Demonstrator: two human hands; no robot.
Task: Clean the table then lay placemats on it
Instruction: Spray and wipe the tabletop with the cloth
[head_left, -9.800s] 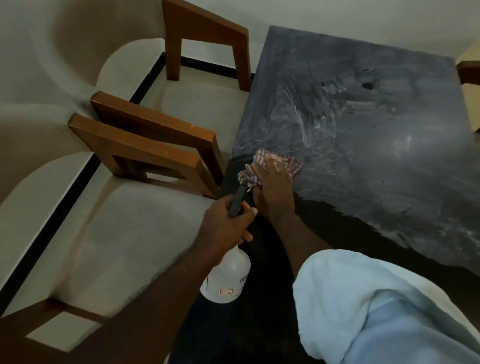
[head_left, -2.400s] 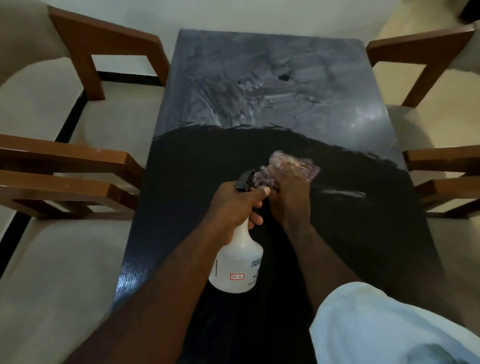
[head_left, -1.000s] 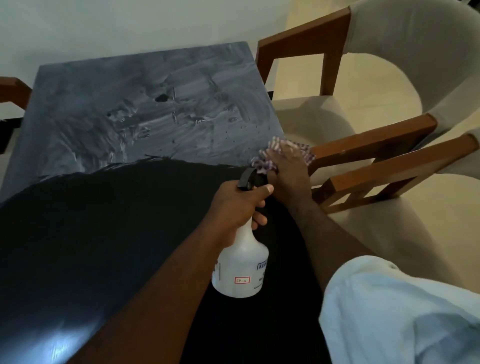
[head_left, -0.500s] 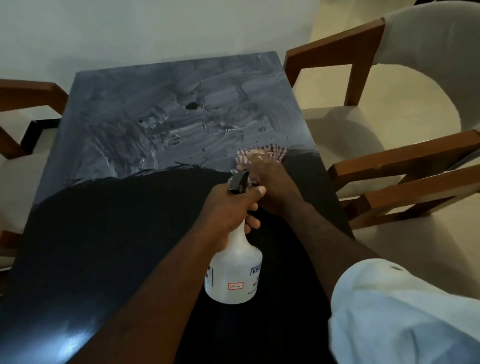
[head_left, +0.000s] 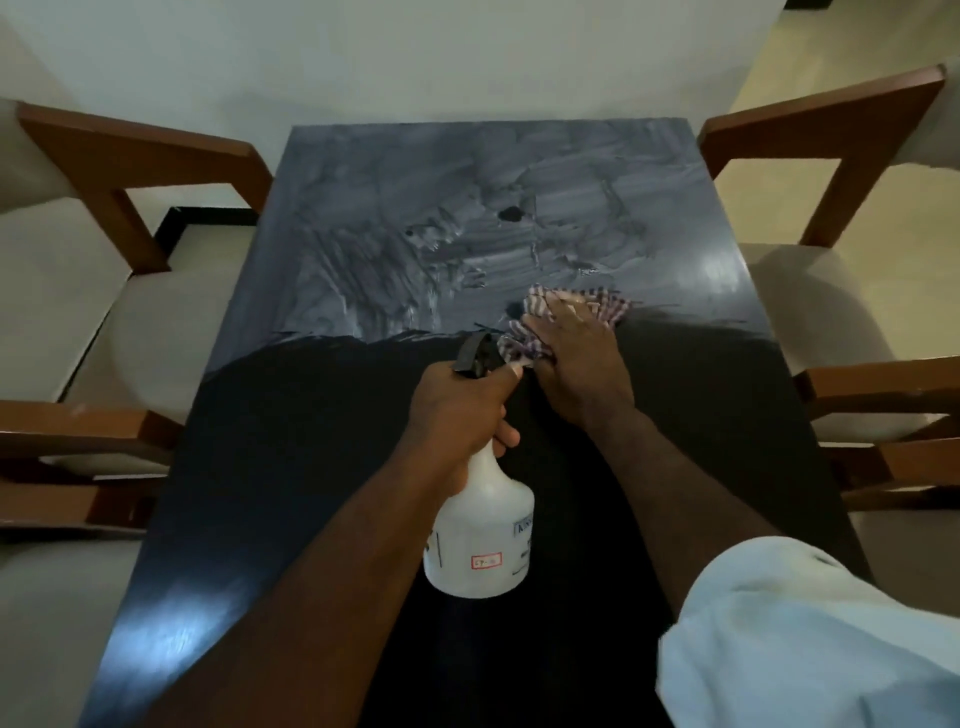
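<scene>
- I see the table (head_left: 311, 467) running away from me, short far edge against the wall (head_left: 415, 52), long edges left and right.
- My right hand (head_left: 576, 364) is flat on the checked cloth (head_left: 597, 304). The fingers are spread fairly straight and press it down, not clenched around it.
- The cloth sits on the surface right of centre, nearer the right edge than the left, about halfway between the near and far edges. It is bunched, with its checks showing past my fingertips and beside my thumb.
- It lies right on the line where the far half, streaked with grey, wet-looking smears, meets the near half, which looks plain dark.
- My left hand (head_left: 457, 410) is clenched around the neck of the white spray bottle (head_left: 480, 535), thumb up by the black trigger head (head_left: 472, 356).
- The bottle hangs body-down over the near half, around the middle of the surface. I cannot tell whether its base touches the table.
- The nozzle points toward the cloth, just beside my right hand.
- A pale sleeve (head_left: 805, 639) covers my right upper arm near the right near corner.
- Wooden-armed chairs flank both long edges: left (head_left: 130, 156), right (head_left: 831, 119).
</scene>
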